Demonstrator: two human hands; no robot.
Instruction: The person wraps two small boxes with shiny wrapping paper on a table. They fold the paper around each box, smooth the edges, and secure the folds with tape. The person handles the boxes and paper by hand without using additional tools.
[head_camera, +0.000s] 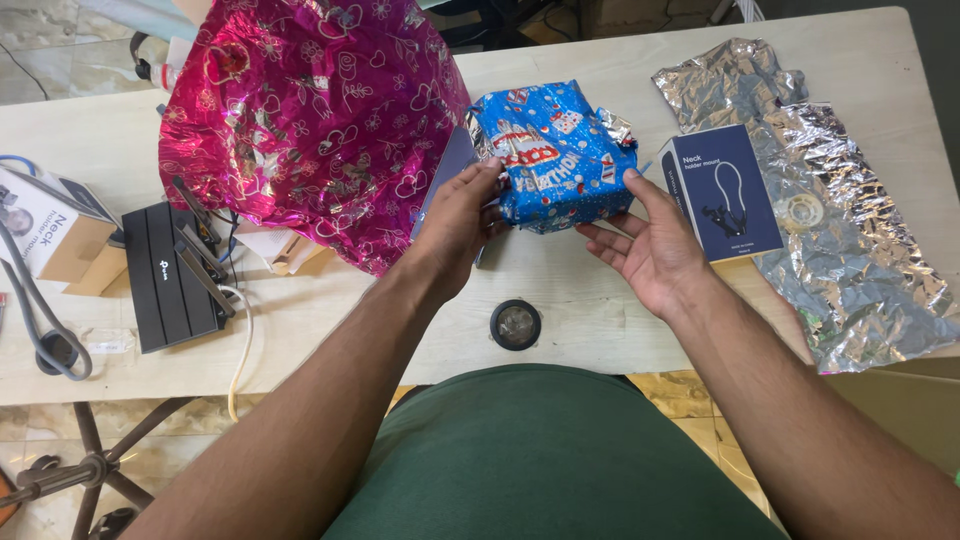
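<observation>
Blue foil-wrapped box (553, 158) rests on the tabletop (590, 300), pinched between left hand (458, 222) and spread-fingered right hand (650, 240).

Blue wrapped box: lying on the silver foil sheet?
No, the blue wrapped box sits on the bare table between both hands, while the silver foil sheet lies apart to its right.

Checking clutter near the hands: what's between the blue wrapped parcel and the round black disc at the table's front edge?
Head view: only bare tabletop lies between the blue wrapped parcel and the round black disc. The left hand and right hand flank that stretch.
</observation>
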